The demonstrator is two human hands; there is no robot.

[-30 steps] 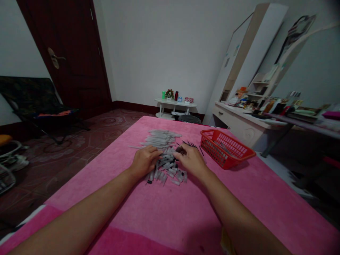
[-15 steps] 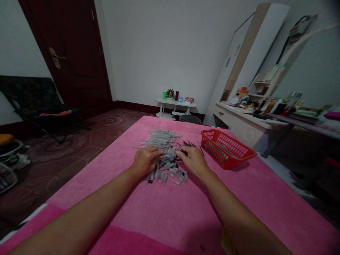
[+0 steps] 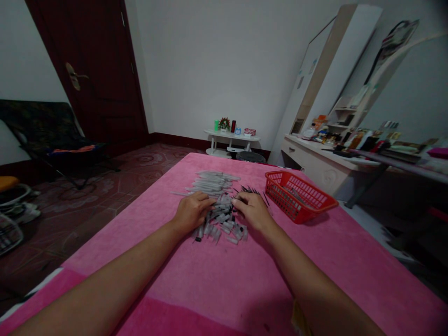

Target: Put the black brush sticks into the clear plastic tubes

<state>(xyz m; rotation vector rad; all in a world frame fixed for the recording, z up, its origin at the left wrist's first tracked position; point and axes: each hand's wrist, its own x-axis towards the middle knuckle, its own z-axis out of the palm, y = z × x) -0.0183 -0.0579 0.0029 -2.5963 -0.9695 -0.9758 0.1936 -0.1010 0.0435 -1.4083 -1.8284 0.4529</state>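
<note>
A heap of small grey caps [image 3: 221, 223] lies on the pink cloth [image 3: 217, 280]. My left hand [image 3: 192, 212] rests palm down on its left side, fingers curled into the heap. My right hand [image 3: 252, 210] sits on the heap's right side, fingertips pinched together at the top of the pile on something I cannot make out. Beyond them lies a stack of long grey tubes [image 3: 213, 182], and a few thin dark sticks [image 3: 252, 190] lie to its right.
A red plastic basket [image 3: 297, 195] stands to the right of my hands. A white desk [image 3: 315, 158] crowded with bottles is on the right. A small white table [image 3: 231, 139], a dark door [image 3: 87, 70] and a folding chair [image 3: 49, 135] stand further off.
My right hand has slid slightly left, toward the top of the heap. My left hand has barely moved.
</note>
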